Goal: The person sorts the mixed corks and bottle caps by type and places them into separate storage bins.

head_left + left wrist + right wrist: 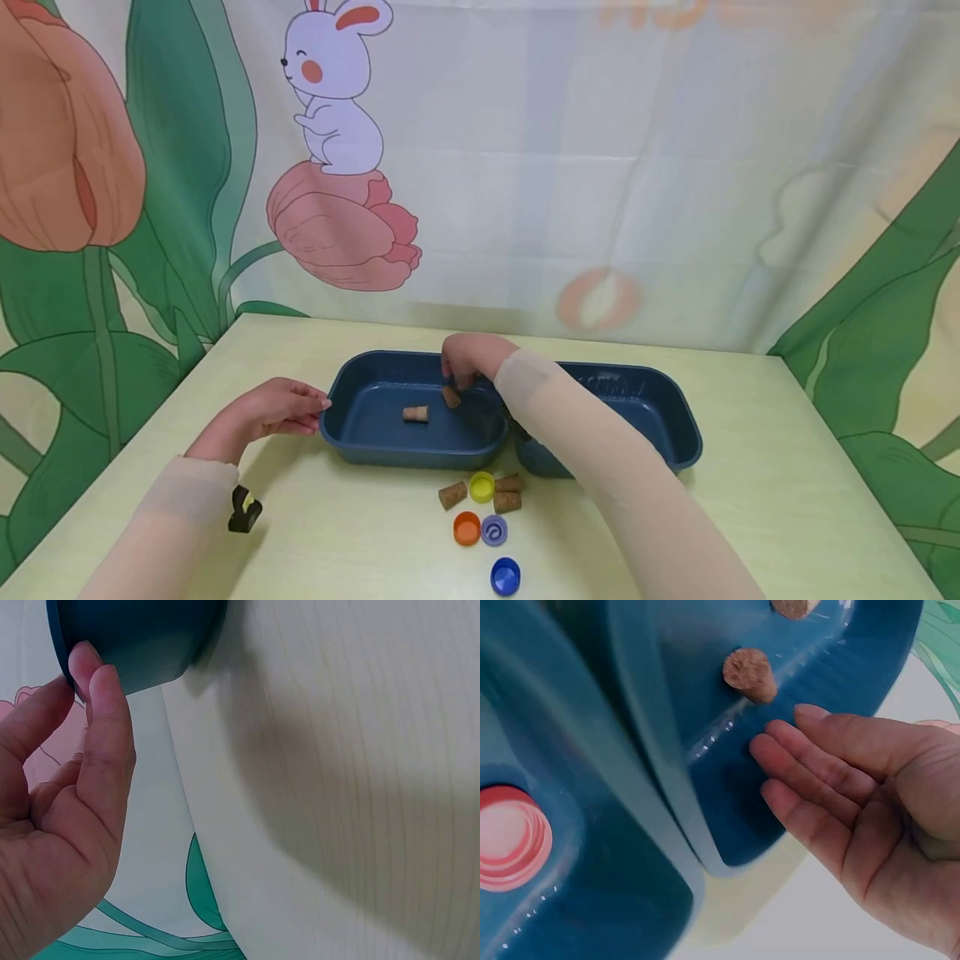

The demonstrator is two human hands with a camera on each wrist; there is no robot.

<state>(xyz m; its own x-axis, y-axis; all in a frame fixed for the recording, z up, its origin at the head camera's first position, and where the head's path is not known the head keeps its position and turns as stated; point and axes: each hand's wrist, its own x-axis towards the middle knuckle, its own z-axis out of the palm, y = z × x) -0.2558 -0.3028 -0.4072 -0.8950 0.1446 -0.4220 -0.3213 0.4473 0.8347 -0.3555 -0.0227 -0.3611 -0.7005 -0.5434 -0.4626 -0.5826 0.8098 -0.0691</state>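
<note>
My left hand (281,408) pinches the left end of a dark blue tray (416,458) at its rim; in the left wrist view its fingertips touch the tray's outer wall (150,652). My right hand (474,358) reaches over that tray's back right part. Just past its loosely bent fingers, a cork (750,675) tilts inside the tray, with a small gap between cork and fingertips. Farther left in the same tray lies another cork (416,414). A second blue tray (686,458) stands at the right, partly hidden by my right sleeve, with a red bottle cap (510,838) in it.
In front of the trays lie several corks (452,496), a yellow cap (482,487), an orange cap (467,528), a purple cap (494,530) and a blue cap (506,576). A printed curtain (525,167) hangs behind the table (787,500).
</note>
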